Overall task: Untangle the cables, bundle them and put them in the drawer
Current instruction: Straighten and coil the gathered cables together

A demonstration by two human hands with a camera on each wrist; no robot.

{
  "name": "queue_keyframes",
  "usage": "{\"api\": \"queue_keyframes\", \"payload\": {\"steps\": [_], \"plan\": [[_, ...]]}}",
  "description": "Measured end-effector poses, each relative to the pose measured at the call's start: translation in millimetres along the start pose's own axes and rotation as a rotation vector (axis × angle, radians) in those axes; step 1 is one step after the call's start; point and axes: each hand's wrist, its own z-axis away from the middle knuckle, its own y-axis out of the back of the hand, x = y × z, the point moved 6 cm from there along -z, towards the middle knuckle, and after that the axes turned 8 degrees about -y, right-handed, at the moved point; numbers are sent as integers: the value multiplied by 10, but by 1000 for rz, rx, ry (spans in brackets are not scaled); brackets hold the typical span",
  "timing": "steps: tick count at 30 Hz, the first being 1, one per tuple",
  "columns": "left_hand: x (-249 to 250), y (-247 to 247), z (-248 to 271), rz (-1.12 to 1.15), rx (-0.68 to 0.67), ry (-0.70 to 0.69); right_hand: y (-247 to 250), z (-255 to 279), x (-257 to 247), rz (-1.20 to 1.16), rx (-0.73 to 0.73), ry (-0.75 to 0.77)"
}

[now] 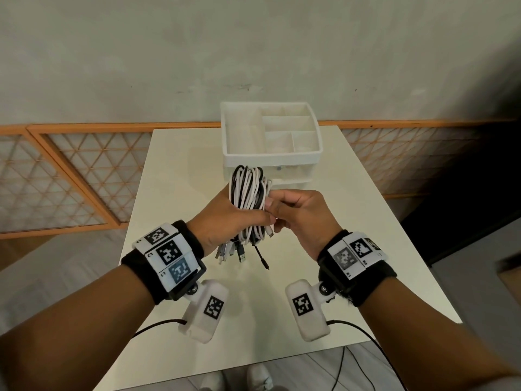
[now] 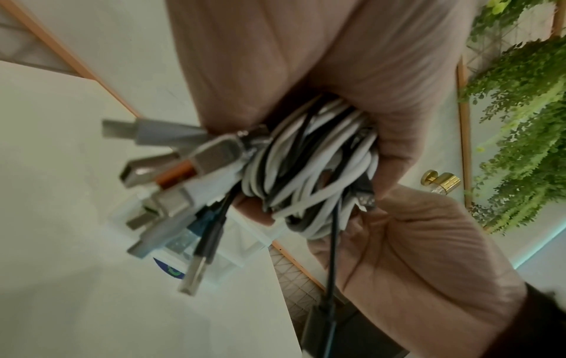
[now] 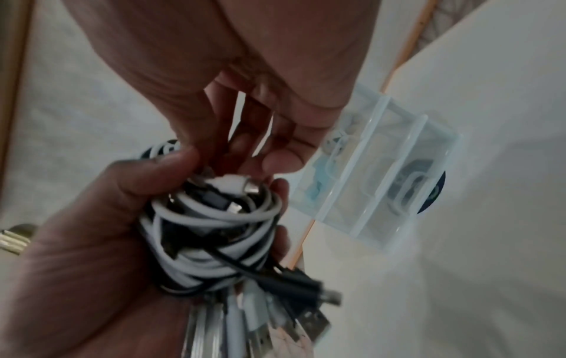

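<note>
At the centre of the head view, the left hand [image 1: 225, 218] is wrapped around a coiled bundle of white and black cables [image 1: 249, 198], held above the table [image 1: 174, 170]. The right hand [image 1: 301, 215] pinches a white strand at the bundle's right side. USB plugs [image 1: 228, 253] hang below the left hand. The drawer organizer [image 1: 270, 156] stands behind, upper centre.

Cables [image 1: 249, 198]: white and black, coiled into one upright bundle, held above the table; several turns wrap its middle; USB plugs [image 1: 229, 253] hang loose below. Drawer unit [image 1: 270, 142]: white, translucent drawer fronts shut, compartment tray on top, behind bundle.
</note>
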Motion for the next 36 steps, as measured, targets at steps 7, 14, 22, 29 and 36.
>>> {"api": "queue_keyframes", "payload": {"steps": [7, 14, 22, 29, 36], "plan": [[-75, -28, 32, -36, -49, 33, -20, 22, 97, 118, -64, -83], [-40, -71, 14, -35, -85, 22, 10, -24, 134, -4, 96, -105], [-129, 254, 23, -139, 114, 27, -100, 5, -79, 169, -57, -8], [-159, 381, 93, 151, 204, 22, -326, -105, -78, 291, -131, -121], [-164, 330, 124, 295, 87, 67, -770, -139, 71, 336, -95, 58]]}}
